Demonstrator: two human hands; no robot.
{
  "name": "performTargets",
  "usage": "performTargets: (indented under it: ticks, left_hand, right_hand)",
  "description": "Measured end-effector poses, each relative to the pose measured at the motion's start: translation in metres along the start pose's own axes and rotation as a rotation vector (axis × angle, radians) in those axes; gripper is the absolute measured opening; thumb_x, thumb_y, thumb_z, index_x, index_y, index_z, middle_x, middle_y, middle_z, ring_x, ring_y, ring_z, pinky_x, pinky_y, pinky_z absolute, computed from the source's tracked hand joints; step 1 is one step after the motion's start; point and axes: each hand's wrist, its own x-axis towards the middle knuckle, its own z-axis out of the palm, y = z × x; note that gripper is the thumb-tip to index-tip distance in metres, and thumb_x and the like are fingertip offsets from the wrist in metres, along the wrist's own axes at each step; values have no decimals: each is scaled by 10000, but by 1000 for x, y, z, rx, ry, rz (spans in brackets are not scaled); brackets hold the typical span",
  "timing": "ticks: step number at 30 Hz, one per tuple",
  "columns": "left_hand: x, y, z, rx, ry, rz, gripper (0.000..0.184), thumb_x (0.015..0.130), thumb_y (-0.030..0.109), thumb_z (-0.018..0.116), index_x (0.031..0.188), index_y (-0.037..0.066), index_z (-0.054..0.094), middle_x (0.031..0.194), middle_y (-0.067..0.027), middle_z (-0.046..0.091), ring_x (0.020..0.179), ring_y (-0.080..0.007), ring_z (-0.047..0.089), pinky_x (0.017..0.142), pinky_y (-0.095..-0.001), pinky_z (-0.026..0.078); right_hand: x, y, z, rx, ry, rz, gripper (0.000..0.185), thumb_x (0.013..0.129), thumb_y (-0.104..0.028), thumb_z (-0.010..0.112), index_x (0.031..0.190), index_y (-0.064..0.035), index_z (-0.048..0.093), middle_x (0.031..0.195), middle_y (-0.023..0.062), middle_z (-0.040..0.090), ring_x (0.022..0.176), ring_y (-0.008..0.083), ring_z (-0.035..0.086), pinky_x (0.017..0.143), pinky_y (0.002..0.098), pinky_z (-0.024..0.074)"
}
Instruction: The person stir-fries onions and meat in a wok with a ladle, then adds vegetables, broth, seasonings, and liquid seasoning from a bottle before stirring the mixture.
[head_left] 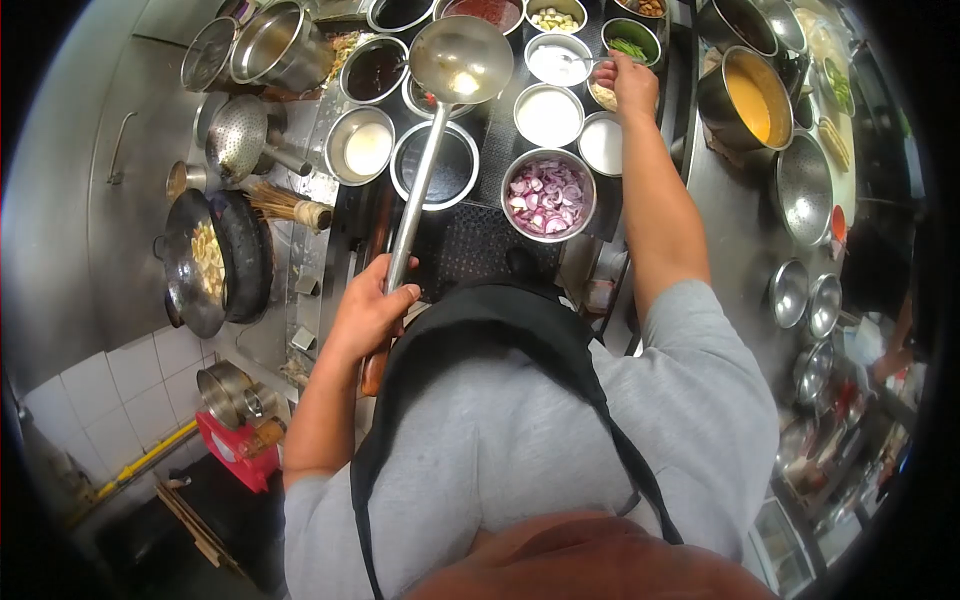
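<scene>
My left hand (375, 305) is wrapped round the handle of a long metal ladle (461, 60), whose bowl hangs over the containers at the top centre. At the upper right, my right hand (630, 85) is closed on the handle of a small spoon (592, 60). The spoon reaches over a bowl of white powder (558, 60), beside a bowl of chopped greens (630, 45). Nearer me are a bowl of white contents (549, 115) and a bowl of sliced red onions (549, 195).
On the left, a wok (200, 262) holds pale sliced food, near a bamboo brush (290, 208) and a perforated ladle (238, 138). A pot of orange liquid (748, 98) and an empty perforated bowl (803, 190) stand on the right. Dark sauce (374, 70) is at the upper left.
</scene>
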Motion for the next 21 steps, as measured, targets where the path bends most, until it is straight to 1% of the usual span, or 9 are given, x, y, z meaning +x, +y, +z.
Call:
performTargets:
  ticks: [4, 8, 10, 11, 12, 14, 16, 18, 21]
  left_hand:
    - [10, 18, 2, 87, -1, -6, 376, 877, 147, 668, 1222, 18, 591, 704, -10, 550, 514, -97, 527, 459, -272, 444]
    - [27, 34, 10, 54, -80, -2, 387, 871, 164, 672, 1220, 16, 591, 694, -23, 548, 502, -113, 538, 460, -281, 451]
    - [39, 38, 18, 35, -76, 19, 400, 868, 161, 675, 1227, 8, 589, 696, -21, 548, 487, -117, 526, 457, -285, 448]
    - [43, 46, 22, 86, -102, 6, 407, 866, 157, 675, 1233, 3, 587, 697, -19, 548, 490, -115, 524, 457, -284, 445]
    - [43, 49, 25, 137, -130, -11, 415, 865, 153, 675, 1239, -3, 585, 698, -17, 548, 493, -113, 521, 456, -283, 442]
    - [41, 50, 27, 85, -172, 32, 423, 865, 151, 675, 1244, -13, 583, 704, -13, 551, 499, -108, 509, 461, -277, 432]
    - [31, 52, 28, -12, -177, 8, 405, 865, 158, 677, 1232, 6, 599, 717, -17, 562, 523, -107, 516, 476, -276, 430]
    - [27, 48, 28, 50, -180, 9, 398, 865, 164, 678, 1227, 16, 607, 724, -20, 569, 532, -109, 521, 484, -281, 431]
    - [26, 42, 29, 151, -149, 31, 387, 865, 177, 680, 1218, 32, 618, 740, -26, 586, 550, -113, 534, 498, -287, 436]
  right_hand:
    - [-14, -29, -8, 191, 57, 64, 344, 945, -178, 579, 1088, 123, 665, 874, 168, 679, 677, 231, 701, 587, 306, 560]
    - [-46, -71, -1, 282, -69, -73, 296, 962, -152, 592, 1122, 84, 671, 897, 144, 685, 722, 200, 684, 648, 286, 554]
    - [-65, -81, -1, -18, -173, -372, 304, 990, -204, 580, 1139, 40, 682, 918, 111, 692, 716, 168, 687, 656, 285, 553]
    - [-71, -82, -6, -289, -60, -591, 300, 1010, -232, 557, 1141, 5, 685, 925, 101, 706, 699, 145, 687, 675, 280, 547]
    - [-73, -76, -12, -288, -55, -584, 300, 1010, -232, 557, 1141, 5, 685, 925, 101, 706, 699, 145, 687, 675, 280, 547]
    - [-68, -56, -36, -449, 172, -600, 276, 1006, -237, 545, 1111, -29, 693, 863, 104, 713, 691, 168, 697, 691, 305, 540]
    - [-58, -30, -59, -577, 236, -403, 322, 994, -310, 511, 1041, -52, 696, 726, 91, 699, 711, 221, 707, 708, 360, 533]
    - [-55, -9, -66, -624, 211, -326, 333, 990, -294, 496, 1028, -23, 686, 714, 98, 707, 675, 204, 699, 687, 345, 537]
    - [-54, 10, -63, -344, 150, -162, 351, 985, -271, 479, 1033, 12, 683, 691, 102, 707, 625, 183, 686, 633, 328, 543]
